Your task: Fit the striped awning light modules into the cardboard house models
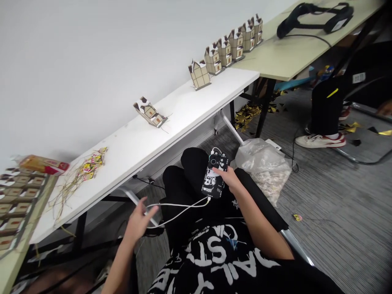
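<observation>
My right hand (230, 180) grips a phone in a black-and-white patterned case (214, 173), resting it on my knee. A white cable (180, 209) runs from the phone's lower end toward my left hand (138, 220), whose fingers pinch a loop of it below the white table's (147, 141) front edge. I sit with black trousers and a black shirt with white lettering.
Small paper houses (199, 74) stand in a row along the wall, one (150, 112) tipped over. Sheets of house cutouts (15, 200) lie far left beside straw and sweets (90, 163). A plastic bag (265, 165) lies on the carpet. Another person's shoe (321, 140) at right. A headset (315, 18) on the far table.
</observation>
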Motion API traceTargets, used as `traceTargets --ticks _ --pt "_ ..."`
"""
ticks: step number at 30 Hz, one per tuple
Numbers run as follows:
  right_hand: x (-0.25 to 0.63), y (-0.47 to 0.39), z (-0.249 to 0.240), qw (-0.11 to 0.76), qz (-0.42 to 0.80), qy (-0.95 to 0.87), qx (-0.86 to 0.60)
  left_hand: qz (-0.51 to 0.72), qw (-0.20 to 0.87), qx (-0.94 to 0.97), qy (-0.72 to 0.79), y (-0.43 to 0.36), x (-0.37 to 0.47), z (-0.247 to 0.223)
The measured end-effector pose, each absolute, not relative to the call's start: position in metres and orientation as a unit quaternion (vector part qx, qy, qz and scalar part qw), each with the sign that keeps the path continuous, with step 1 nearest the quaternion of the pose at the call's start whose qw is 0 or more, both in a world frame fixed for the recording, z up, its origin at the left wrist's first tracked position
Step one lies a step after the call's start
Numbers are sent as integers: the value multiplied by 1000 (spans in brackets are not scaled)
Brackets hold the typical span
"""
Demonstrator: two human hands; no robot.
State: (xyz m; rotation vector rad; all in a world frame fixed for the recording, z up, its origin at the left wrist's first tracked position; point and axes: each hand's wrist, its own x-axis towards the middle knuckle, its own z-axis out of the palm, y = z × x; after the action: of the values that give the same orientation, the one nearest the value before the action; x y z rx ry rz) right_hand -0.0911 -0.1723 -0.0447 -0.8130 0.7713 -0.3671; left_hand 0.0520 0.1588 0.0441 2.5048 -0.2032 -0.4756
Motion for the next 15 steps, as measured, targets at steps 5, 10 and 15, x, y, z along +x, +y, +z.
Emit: traceTargets --ticks 5,10,15 --pt "-98 -169 -51 834 -149 359 -392 -210 -17 914 -346 101 0 16" --pt "-95 -165 -52 847 -144 366 -358 -334 108 857 -377 68 -27 -18" --pt "-80 -160 -48 867 -156 367 -298 -374 220 837 -333 73 -4 -27"
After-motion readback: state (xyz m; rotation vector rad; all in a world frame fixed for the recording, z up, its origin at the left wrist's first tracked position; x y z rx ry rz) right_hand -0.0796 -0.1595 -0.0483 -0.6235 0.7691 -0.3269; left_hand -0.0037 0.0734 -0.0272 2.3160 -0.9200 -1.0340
